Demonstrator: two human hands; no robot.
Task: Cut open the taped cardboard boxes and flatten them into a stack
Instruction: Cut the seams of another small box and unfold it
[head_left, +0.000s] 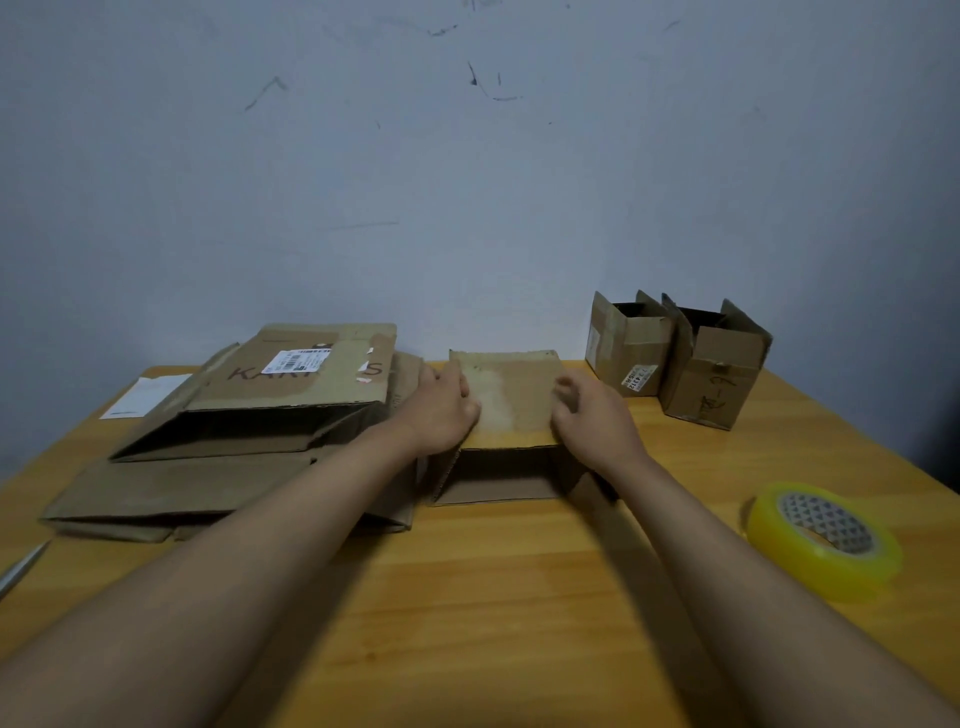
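Note:
A small cardboard box (506, 395) lies in the middle of the wooden table, its open end facing me and a strip of clear tape down its top face. My left hand (441, 410) presses on its left side and my right hand (592, 415) on its right side, fingers bent onto the top panel. To the left lies a stack of flattened boxes (234, 457), the top one with a white label and dark lettering. Two small open boxes (675, 358) stand upright at the back right.
A roll of yellow tape (826, 538) lies at the right near the table's edge. A metal blade tip (21, 569) pokes in at the left edge. A white paper slip (145, 395) lies at the back left. A grey wall stands close behind the table (493, 597).

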